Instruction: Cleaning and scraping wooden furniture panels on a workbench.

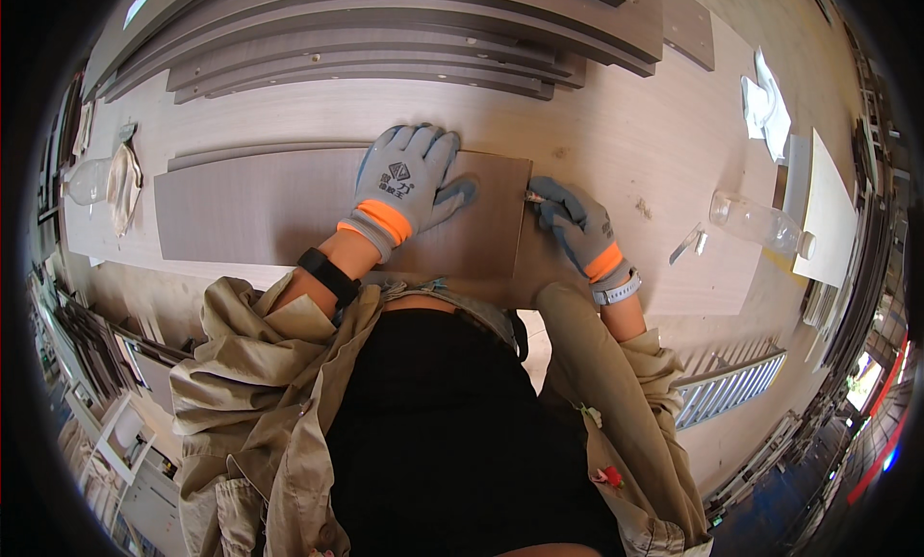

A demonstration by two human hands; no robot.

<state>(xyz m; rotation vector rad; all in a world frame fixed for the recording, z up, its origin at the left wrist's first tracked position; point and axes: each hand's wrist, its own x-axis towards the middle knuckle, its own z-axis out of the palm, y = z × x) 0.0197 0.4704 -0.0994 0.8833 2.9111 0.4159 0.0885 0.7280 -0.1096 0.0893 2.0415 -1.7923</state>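
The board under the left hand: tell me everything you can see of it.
The board is a long, flat, grey-brown panel with faint grain, apparently wood or laminate. It lies face-up, lengthwise across the person's front, on a paler surface, with another board showing along its far edge. The left hand rests palm-down on it; the right hand holds a small object at its right end. Clothing hides part of its near edge.
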